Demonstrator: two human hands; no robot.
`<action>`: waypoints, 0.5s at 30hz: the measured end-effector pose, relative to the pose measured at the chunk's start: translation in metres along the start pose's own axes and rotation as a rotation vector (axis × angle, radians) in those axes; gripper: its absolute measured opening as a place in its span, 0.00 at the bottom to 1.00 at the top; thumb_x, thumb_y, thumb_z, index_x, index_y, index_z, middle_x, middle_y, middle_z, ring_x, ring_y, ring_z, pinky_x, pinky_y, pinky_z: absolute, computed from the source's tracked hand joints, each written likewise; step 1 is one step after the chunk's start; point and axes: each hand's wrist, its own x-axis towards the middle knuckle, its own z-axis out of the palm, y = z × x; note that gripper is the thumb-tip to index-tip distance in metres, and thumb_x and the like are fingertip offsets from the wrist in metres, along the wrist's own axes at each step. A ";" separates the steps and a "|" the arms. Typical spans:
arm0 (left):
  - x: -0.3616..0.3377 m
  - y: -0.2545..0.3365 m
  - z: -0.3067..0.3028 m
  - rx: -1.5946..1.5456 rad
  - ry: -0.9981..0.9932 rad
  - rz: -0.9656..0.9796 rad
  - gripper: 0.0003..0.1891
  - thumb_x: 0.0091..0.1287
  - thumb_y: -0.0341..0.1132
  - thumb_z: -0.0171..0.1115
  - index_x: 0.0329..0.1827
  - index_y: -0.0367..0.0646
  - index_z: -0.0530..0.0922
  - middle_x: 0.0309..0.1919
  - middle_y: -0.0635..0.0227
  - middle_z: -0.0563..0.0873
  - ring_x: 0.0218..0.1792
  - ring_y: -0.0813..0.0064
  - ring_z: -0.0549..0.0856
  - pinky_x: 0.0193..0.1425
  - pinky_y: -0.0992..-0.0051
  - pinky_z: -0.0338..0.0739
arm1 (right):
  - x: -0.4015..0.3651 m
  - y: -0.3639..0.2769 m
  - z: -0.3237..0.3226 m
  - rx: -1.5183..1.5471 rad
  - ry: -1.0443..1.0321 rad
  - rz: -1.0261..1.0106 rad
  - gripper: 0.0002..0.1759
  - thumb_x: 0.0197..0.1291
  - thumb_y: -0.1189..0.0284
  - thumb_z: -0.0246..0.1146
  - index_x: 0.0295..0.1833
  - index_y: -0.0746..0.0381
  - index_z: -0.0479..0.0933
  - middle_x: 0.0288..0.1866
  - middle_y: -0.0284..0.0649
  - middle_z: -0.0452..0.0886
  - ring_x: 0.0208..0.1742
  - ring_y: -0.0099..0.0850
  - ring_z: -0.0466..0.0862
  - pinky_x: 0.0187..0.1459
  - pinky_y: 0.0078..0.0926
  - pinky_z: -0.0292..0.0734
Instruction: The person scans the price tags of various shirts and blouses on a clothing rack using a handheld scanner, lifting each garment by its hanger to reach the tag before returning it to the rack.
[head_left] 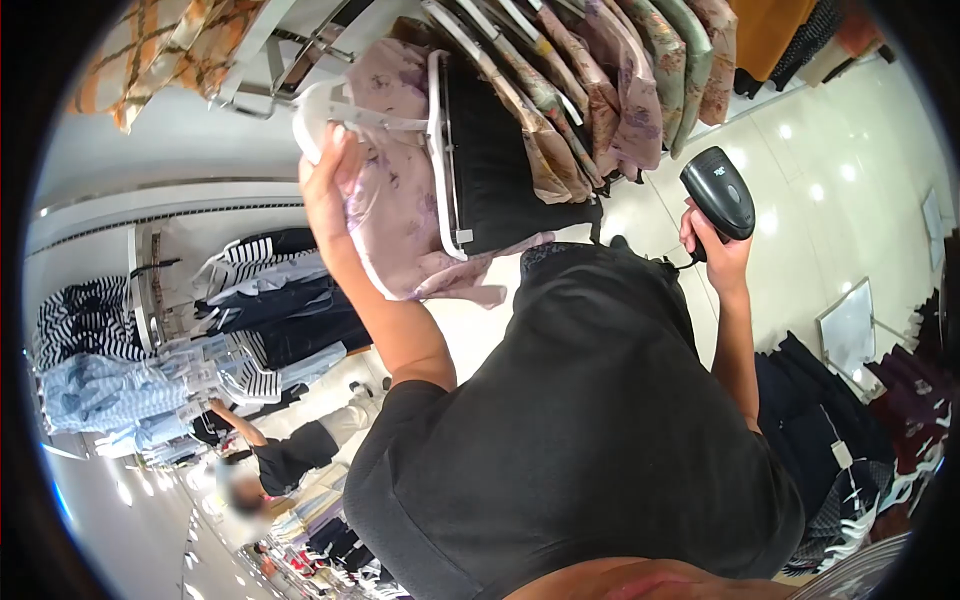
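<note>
We take the pink garment as our landmark. Our left hand is the nearer one, at its left edge, with fingers drawn narrow around a white piece; blur keeps us from telling whether that is a tag or part of a hanger. Our right hand, well to the right of the pink garment, has its fingers wrapped around a black scanner. The scanner's long axis runs away from our body, its head leaning slightly toward the pink garment's side, with a clear gap between the two.

Counting, we have one scanner, one white piece and one pink garment. One white hanger stands along the pink garment's right side, and one black garment hangs just right of that. Farther right of the pink garment are at least six floral garments, overlapping too much for an exact count. One other person is well apart, left of the pink garment and lower in view.
</note>
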 end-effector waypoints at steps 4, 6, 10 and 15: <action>0.001 -0.029 0.013 0.107 -0.070 -0.027 0.20 0.73 0.42 0.55 0.20 0.50 0.67 0.13 0.79 0.64 0.17 0.86 0.61 0.22 0.81 0.52 | 0.005 -0.001 0.007 0.001 -0.023 0.024 0.09 0.64 0.80 0.60 0.48 0.71 0.77 0.28 0.38 0.80 0.24 0.19 0.75 0.29 0.17 0.71; 0.008 -0.038 0.008 0.053 -0.070 -0.017 0.20 0.73 0.43 0.55 0.20 0.50 0.66 0.13 0.79 0.64 0.16 0.86 0.61 0.22 0.81 0.52 | 0.005 0.000 0.007 -0.011 -0.038 0.016 0.07 0.64 0.80 0.60 0.47 0.71 0.77 0.28 0.38 0.80 0.24 0.19 0.75 0.29 0.17 0.71; 0.022 -0.049 0.015 0.063 -0.061 -0.038 0.20 0.74 0.43 0.53 0.20 0.50 0.65 0.13 0.79 0.63 0.16 0.86 0.61 0.21 0.81 0.51 | 0.005 0.001 0.006 -0.048 -0.058 0.021 0.11 0.66 0.78 0.59 0.52 0.71 0.75 0.27 0.40 0.78 0.23 0.22 0.75 0.28 0.18 0.70; 0.062 -0.077 0.033 -0.135 -0.095 -0.124 0.19 0.75 0.48 0.51 0.25 0.50 0.66 0.15 0.80 0.63 0.16 0.87 0.62 0.20 0.83 0.52 | 0.004 0.001 0.008 -0.049 -0.045 0.036 0.10 0.66 0.78 0.60 0.51 0.71 0.76 0.26 0.39 0.78 0.22 0.22 0.74 0.27 0.18 0.69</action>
